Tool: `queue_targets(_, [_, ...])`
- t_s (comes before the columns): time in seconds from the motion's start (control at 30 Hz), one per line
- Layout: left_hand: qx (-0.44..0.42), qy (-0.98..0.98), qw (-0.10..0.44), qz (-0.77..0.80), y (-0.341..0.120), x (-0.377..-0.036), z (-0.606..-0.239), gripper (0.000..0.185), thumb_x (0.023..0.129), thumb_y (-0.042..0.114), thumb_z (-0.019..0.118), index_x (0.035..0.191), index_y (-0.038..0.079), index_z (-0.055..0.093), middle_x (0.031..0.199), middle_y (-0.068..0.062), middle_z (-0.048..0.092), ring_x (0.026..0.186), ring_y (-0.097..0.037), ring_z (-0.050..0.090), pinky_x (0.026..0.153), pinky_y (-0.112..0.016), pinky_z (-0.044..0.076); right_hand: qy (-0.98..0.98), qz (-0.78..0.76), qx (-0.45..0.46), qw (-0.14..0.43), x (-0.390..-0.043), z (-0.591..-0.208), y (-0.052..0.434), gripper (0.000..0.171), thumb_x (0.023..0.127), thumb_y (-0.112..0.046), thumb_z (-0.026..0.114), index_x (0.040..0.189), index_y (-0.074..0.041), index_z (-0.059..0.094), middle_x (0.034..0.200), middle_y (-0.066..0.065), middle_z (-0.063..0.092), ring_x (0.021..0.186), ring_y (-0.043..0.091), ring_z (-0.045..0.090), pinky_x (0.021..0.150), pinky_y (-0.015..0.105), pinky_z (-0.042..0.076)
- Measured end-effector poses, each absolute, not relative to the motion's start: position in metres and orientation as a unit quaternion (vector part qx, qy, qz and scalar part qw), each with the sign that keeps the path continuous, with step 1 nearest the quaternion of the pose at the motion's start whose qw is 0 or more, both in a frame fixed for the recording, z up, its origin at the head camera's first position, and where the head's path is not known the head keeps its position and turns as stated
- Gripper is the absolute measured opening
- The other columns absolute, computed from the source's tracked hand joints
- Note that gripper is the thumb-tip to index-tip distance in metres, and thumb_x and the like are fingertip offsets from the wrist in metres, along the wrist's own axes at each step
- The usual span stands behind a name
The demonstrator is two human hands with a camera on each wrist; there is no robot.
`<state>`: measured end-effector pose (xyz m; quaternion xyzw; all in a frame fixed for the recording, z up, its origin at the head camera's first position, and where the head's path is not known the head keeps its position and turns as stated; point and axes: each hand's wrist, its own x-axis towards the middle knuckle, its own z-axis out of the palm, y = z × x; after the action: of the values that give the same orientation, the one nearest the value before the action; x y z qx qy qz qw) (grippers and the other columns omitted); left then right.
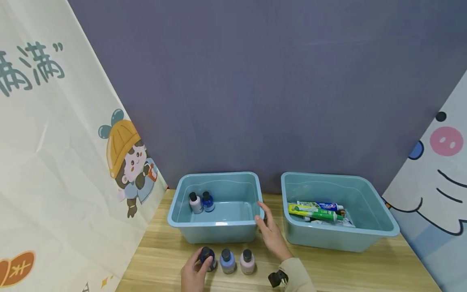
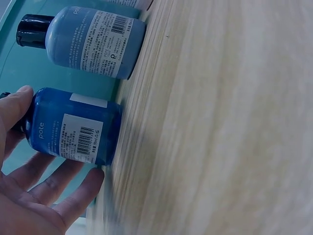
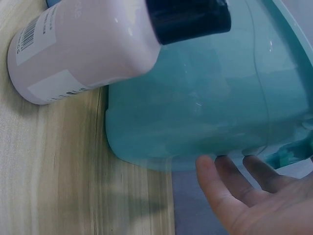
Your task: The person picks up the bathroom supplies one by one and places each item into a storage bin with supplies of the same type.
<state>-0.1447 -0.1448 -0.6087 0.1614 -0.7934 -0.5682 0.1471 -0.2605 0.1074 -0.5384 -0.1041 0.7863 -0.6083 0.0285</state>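
Here the left hand (image 1: pixel 195 271) has its thumb and fingers curled round the dark blue bottle (image 1: pixel 207 258), which stands upright on the wooden surface (image 1: pixel 346 269) just in front of the left bin (image 1: pixel 217 232). In the left wrist view the thumb lies near the bottle's black cap and the fingers (image 2: pixel 78 193) reach under its body, so the hold looks loose, not tight. The bottle's long axis runs straight up from the surface, cap on top.

Taking the left bin as the landmark: the dark blue bottle is at the left end of a short row in front of the bin's near wall. The light blue bottle (image 1: pixel 228 261) stands next to it, and the pink bottle (image 1: pixel 247 261) comes last, nearest the bin's right corner. All three stand upright and apart from the bin wall. The bin's open top lies beyond and above the held bottle, directly away from the person. Inside the bin, in its far left corner, two more small bottles (image 1: pixel 201 202) stand side by side.

The right hand (image 1: pixel 270 233) is open, fingers straight, resting against the bin's right front corner with the fingertips at the rim. It holds nothing. To the right of the left bin, a second bin (image 1: pixel 379 233) holds toothpaste tubes (image 1: pixel 315 211).
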Motion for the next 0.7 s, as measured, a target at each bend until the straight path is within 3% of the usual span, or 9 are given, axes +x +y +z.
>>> queue_targets(0.33, [0.182, -0.778, 0.193, -0.569, -0.143, -0.147, -0.606, 0.043, 0.091, 0.020, 0.079, 0.128, 0.001, 0.069, 0.128, -0.020, 0.070, 0.117, -0.037, 0.066, 0.087, -0.036, 0.061, 0.789, -0.605, -0.104, 0.026, -0.262, -0.542, 0.108, 0.054, 0.107, -0.050, 0.047, 0.157, -0.039, 0.030, 0.167, 0.018, 0.028, 0.147, 0.041, 0.040, 0.111, 0.061, 0.041])
queue_targets(0.5, [0.182, -0.781, 0.207, -0.561, -0.144, -0.150, -0.601, 0.043, 0.093, 0.027, 0.077, 0.129, 0.004, 0.070, 0.128, -0.017, 0.070, 0.118, -0.037, 0.065, 0.085, -0.039, 0.061, 0.788, -0.607, -0.096, 0.036, -0.261, -0.540, 0.107, 0.053, 0.106, -0.051, 0.046, 0.156, -0.042, 0.030, 0.165, 0.018, 0.032, 0.138, 0.037, 0.049, 0.100, 0.052, 0.052])
queue_targets(0.7, [0.190, -0.776, 0.185, -0.573, -0.146, -0.151, -0.592, 0.047, 0.093, 0.035, 0.075, 0.132, 0.009, 0.069, 0.131, -0.014, 0.069, 0.122, -0.037, 0.062, 0.086, -0.046, 0.060, 0.790, -0.605, -0.095, 0.034, -0.260, -0.538, 0.107, 0.053, 0.107, -0.050, 0.046, 0.156, -0.042, 0.030, 0.162, 0.021, 0.037, 0.131, 0.034, 0.053, 0.093, 0.045, 0.053])
